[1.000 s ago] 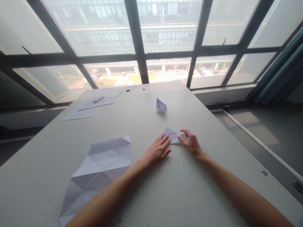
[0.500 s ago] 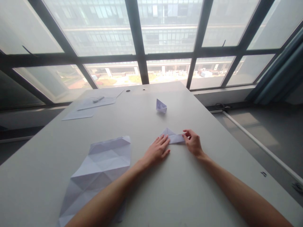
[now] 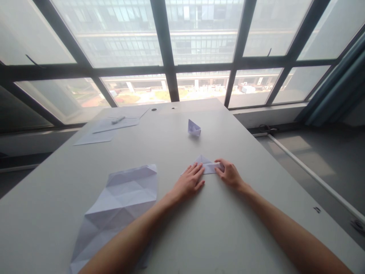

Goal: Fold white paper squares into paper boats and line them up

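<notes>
A partly folded sheet of paper point(image 3: 209, 168) lies flat on the white table, with a peaked upper part and a strip along its near side. Across its left part my left hand point(image 3: 189, 179) rests flat, fingers stretched out and pressing it down. My right hand point(image 3: 228, 174) pinches the right end of the strip between thumb and fingers; that end is partly hidden by them. Beyond both hands stands a small folded paper boat point(image 3: 194, 128).
A large creased sheet point(image 3: 122, 198) lies to the left, partly under my left forearm. Farther back are flat paper sheets point(image 3: 102, 127) with a white stick-like object point(image 3: 118, 120) on top. A small dark item point(image 3: 317, 209) sits near the table's right edge. Windows stand behind the table.
My right hand has moved slightly left, closer to my left hand, and covers more of the paper's right end. My left hand has stayed in place.
</notes>
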The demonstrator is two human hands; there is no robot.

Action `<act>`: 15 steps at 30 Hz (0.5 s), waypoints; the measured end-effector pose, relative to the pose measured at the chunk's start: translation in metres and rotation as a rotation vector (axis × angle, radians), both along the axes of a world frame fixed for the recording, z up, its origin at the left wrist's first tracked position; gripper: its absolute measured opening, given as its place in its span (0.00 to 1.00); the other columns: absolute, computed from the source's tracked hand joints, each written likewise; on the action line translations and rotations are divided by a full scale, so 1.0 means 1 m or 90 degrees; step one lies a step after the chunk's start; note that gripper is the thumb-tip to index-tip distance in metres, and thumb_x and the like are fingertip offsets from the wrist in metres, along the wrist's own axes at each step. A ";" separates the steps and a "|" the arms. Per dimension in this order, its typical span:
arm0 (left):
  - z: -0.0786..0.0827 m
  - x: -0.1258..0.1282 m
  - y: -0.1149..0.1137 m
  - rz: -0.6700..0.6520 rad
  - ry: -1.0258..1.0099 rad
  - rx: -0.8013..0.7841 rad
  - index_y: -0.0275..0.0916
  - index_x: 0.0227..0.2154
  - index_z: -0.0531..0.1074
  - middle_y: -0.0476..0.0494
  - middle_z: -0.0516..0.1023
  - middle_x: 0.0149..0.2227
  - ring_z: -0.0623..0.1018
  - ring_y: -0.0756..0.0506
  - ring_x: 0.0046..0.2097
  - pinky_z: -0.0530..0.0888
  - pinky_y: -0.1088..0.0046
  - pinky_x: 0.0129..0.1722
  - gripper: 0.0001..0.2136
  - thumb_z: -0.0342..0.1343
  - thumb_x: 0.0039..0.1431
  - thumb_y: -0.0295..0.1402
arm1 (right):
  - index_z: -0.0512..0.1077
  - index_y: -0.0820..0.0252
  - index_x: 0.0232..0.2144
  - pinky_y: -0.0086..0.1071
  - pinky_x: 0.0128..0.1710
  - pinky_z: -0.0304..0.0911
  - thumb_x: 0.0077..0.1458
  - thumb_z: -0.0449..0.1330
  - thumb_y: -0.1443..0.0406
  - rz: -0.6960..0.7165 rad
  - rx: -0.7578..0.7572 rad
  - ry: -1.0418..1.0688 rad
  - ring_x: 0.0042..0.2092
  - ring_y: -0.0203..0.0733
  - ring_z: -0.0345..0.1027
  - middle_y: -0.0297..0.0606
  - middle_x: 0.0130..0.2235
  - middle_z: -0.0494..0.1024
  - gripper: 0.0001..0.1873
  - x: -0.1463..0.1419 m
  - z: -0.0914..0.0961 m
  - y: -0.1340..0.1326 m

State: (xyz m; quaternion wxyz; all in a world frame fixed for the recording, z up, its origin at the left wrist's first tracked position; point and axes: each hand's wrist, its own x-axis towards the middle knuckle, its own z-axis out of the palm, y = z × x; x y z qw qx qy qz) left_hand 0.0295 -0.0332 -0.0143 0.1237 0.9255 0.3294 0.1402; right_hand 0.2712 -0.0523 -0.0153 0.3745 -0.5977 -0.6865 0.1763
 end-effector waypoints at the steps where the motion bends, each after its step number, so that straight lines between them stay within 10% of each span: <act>1: 0.000 0.000 0.000 0.000 -0.002 -0.001 0.41 0.66 0.57 0.41 0.55 0.69 0.52 0.39 0.70 0.51 0.57 0.68 0.26 0.47 0.68 0.41 | 0.73 0.57 0.45 0.33 0.36 0.63 0.55 0.57 0.63 -0.003 -0.006 0.011 0.31 0.41 0.68 0.36 0.32 0.77 0.15 0.001 0.000 0.000; 15: 0.001 0.001 0.000 0.005 0.027 0.013 0.40 0.66 0.56 0.42 0.54 0.69 0.51 0.41 0.70 0.51 0.58 0.69 0.26 0.45 0.69 0.41 | 0.74 0.61 0.48 0.29 0.30 0.59 0.55 0.58 0.62 -0.035 -0.024 0.028 0.26 0.37 0.63 0.30 0.25 0.70 0.19 0.005 -0.001 0.005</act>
